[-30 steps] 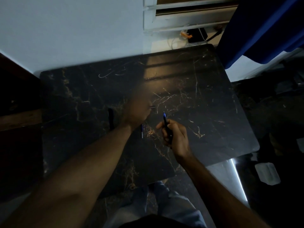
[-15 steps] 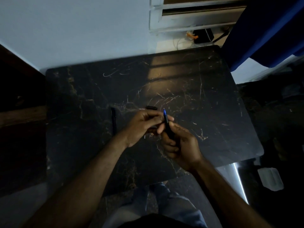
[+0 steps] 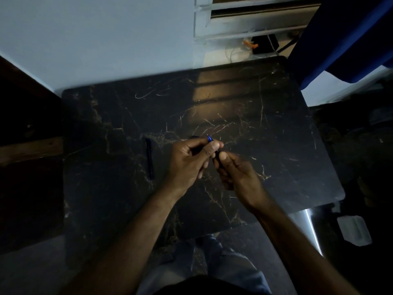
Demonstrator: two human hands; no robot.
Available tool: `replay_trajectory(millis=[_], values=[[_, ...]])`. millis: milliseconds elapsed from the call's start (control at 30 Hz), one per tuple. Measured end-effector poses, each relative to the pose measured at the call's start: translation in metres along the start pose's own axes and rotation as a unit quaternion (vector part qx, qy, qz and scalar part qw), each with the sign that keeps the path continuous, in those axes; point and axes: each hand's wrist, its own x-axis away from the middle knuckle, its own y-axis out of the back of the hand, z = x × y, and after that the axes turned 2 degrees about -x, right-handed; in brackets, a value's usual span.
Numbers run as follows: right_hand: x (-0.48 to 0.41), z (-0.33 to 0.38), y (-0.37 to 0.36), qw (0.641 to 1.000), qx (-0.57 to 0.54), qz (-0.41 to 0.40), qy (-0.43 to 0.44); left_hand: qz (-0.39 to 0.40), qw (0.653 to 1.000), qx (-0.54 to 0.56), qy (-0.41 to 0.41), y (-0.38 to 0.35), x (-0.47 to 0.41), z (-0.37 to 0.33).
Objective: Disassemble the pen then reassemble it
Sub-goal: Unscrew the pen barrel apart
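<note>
Both hands are up together low over the dark marbled counter (image 3: 276, 124), and the pen (image 3: 217, 156) is right between them. The right hand (image 3: 236, 175) has its fingers (image 3: 225, 156) curled round the dark lower barrel with the thumb pressed on the side, so it's basically the clamp. The left hand (image 3: 189, 165) has thumb and forefinger pinched tight on the front end, just under the blue tip (image 3: 209, 138), which pokes out past the fingers and points away from the person. So neither hand is loose: both sets of fingers are closed on the pen, with the thumbs nearly touching.

My read on why it's held like that: one hand anchors while the other twists or seats the nose section, and staying low means a dropped bit won't go far. I can't tell whether that front piece is going on or coming off. The light is awful and the joint is hidden under the left fingers.

Off to the left of the left fingers, well apart from them, a long thin dark blue piece (image 3: 149, 158) lies flat on the counter. It looks like another part of the pen, parked where the working hands won't knock it. There's also a small dark something (image 3: 194, 137) just beyond the left knuckles, too dim to name.

Since that long piece isn't in the pen, I'd say the job's midway.
</note>
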Motion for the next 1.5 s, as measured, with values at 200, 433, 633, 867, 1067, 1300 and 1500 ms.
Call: replay_trajectory(millis=[200, 433, 633, 867, 1067, 1300, 1500], values=[[0.006, -0.019, -0.011, 0.953, 0.232, -0.119, 0.155, -0.148, 0.989, -0.010, 0.010, -0.029, 0.008, -0.002], [0.020, -0.028, -0.013, 0.995, -0.012, -0.060, 0.084, 0.112, 0.990, -0.023, 0.077, 0.000, 0.010, 0.001], [0.019, -0.046, -0.020, 0.997, 0.021, -0.051, 0.056, -0.045, 0.991, 0.003, 0.127, -0.001, 0.027, 0.023], [0.014, -0.056, -0.020, 0.996, 0.004, -0.077, 0.041, -0.007, 0.994, -0.006, 0.106, -0.010, 0.022, 0.019], [0.013, -0.053, -0.012, 0.989, 0.100, -0.073, 0.084, -0.057, 0.993, -0.034, 0.092, -0.005, 0.017, 0.018], [0.013, -0.055, -0.014, 0.986, 0.076, -0.098, 0.109, 0.020, 0.996, -0.024, 0.082, -0.011, 0.014, 0.011], [0.011, -0.057, -0.005, 0.969, 0.163, -0.115, 0.147, -0.027, 0.995, -0.036, 0.088, -0.007, 0.014, 0.014]])
